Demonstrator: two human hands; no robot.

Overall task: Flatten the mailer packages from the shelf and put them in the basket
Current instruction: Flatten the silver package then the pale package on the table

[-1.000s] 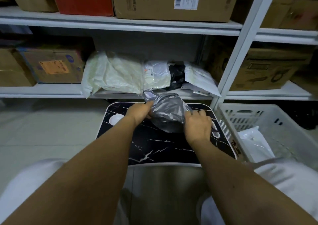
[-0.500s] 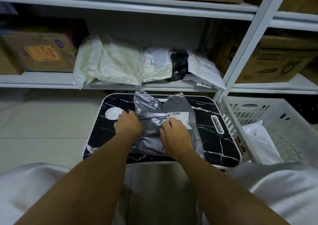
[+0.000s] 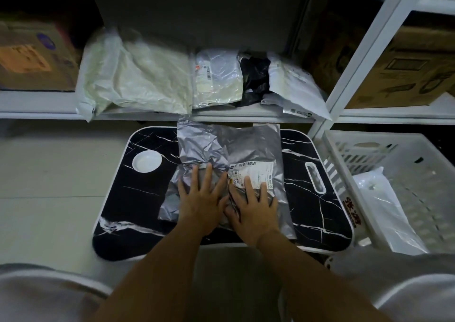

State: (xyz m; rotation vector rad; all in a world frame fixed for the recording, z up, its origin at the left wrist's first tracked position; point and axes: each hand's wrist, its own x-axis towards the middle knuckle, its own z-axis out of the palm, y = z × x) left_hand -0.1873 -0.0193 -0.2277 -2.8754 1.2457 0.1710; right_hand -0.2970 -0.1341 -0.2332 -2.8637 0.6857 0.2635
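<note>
A crumpled grey mailer (image 3: 246, 146) with a white shipping label lies spread on the black marble-patterned lap table (image 3: 138, 198). My left hand (image 3: 200, 199) presses flat on its lower left part, fingers straight and spread. Beside it, my right hand (image 3: 253, 207) presses flat on the lower right part, fingertips on the label. Several more mailers wait on the white shelf (image 3: 37, 105) behind: a large cream one (image 3: 138, 75), a silver one (image 3: 216, 80), a black one (image 3: 254, 80) and a white one (image 3: 293, 87). The white plastic basket (image 3: 364, 141) stands at the right with a white mailer (image 3: 384, 208) inside.
Cardboard boxes (image 3: 34, 58) fill the shelf at the left and right. A white shelf post (image 3: 364, 50) rises between the table and the basket. Pale tiled floor (image 3: 49, 174) lies left of the table. My knees in light clothing show at the bottom corners.
The grey mailer came down from a bunched hold onto the table and was spread out. Both hands went from gripping it to pressing flat on it.
</note>
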